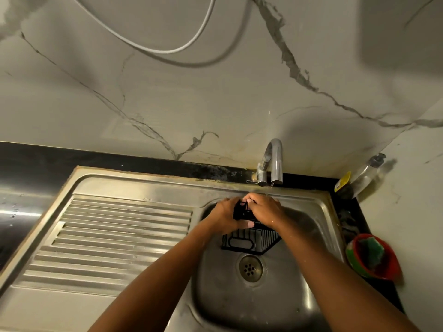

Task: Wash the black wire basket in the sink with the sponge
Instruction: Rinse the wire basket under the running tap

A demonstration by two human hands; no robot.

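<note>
Two bare forearms reach in from the near edge over the stainless steel sink (227,305) and meet just below the faucet (275,161), where a thin stream of water falls. Between them sits the black wire basket (249,239), low in the basin on the far side of the drain (251,268); whether its bottom touches the steel I cannot tell. The left hand (225,215) grasps the basket's upper edge with curled fingers, and the right hand (263,209) is wrapped over the same edge from the other side, so both are holding it and neither shows a sponge. This looks like wetting or rinsing under the tap. To do it well, the person should turn the basket slowly so the weak stream reaches every wire, keep one firm grip on the frame, and free the other hand for scrubbing along the bars and into the corners. What appears to be the green sponge (372,251) lies in a red bowl (383,269) on the counter just right of the basin, within reach of the right arm. A clear soap bottle (364,174) leans in the far corner, a ribbed drainboard (119,236) spreads to the left, and a white cable (153,45) loops across the marble wall. The low spout crowds the space above the hands.
</note>
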